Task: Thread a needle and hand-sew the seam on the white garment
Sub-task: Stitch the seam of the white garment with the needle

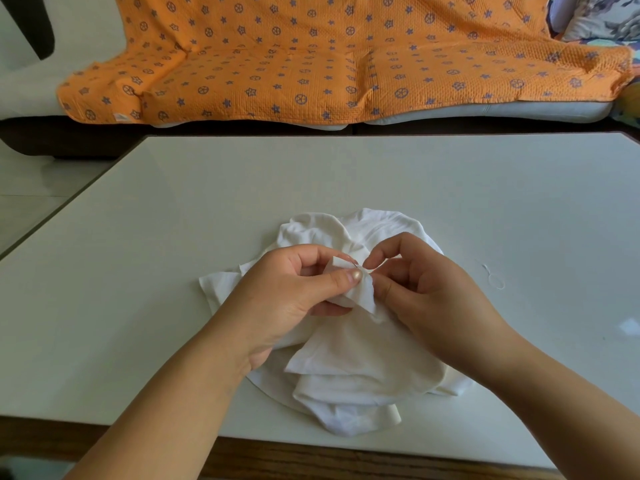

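Observation:
A crumpled white garment (363,362) lies on the white table (173,271) in front of me. My left hand (294,296) pinches a folded edge of the garment between thumb and fingers, lifted a little off the pile. My right hand (422,282) is curled right beside it, thumb and forefinger pinching a thin needle (363,266) at the fabric edge. Only a short dark sliver of the needle shows. A loose loop of pale thread (493,277) lies on the table to the right of my right hand.
A small white scrap (628,327) lies near the table's right edge. Beyond the table's far edge stands a sofa covered by an orange patterned blanket (329,64). The wooden front edge of the table (311,455) runs under my forearms.

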Available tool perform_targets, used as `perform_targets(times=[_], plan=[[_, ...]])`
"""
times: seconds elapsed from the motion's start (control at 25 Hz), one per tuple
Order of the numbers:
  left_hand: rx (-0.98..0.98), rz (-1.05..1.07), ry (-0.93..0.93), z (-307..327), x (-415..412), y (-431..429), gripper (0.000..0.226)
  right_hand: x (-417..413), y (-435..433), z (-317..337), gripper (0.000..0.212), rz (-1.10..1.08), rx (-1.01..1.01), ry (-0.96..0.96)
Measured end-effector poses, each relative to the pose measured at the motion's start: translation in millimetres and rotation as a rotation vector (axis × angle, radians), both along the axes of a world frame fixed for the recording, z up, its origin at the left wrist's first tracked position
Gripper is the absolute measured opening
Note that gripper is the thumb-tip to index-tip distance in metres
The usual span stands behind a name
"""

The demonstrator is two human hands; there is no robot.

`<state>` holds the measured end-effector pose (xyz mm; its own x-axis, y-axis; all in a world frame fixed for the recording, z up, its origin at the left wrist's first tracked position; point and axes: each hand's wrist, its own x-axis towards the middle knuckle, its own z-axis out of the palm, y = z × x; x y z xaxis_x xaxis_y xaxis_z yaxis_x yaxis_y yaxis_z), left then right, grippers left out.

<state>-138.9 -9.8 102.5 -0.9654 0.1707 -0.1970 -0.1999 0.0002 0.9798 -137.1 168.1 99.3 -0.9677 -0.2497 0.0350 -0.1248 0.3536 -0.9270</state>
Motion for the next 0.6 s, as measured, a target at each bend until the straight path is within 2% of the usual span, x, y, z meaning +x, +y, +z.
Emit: perform_targets(times=[0.12, 0.24, 0.6], plan=[[-0.043, 0.001, -0.004, 0.2, 1.6, 3.6, 0.007, 0.9, 0.0, 2.5, 0.023, 0.013, -0.001, -0.009], [-0.077, 0.03, -0.008, -1.8, 0.0, 5.6, 0.007, 2.3, 0.5, 3.6, 0.028, 0.021, 0.009, -0.019], [-0.251, 0.039, 0.078, -5.4, 1.3, 9.2, 0.003, 4.0, -1.3, 5.2, 0.008, -0.001, -0.016, -0.019]])
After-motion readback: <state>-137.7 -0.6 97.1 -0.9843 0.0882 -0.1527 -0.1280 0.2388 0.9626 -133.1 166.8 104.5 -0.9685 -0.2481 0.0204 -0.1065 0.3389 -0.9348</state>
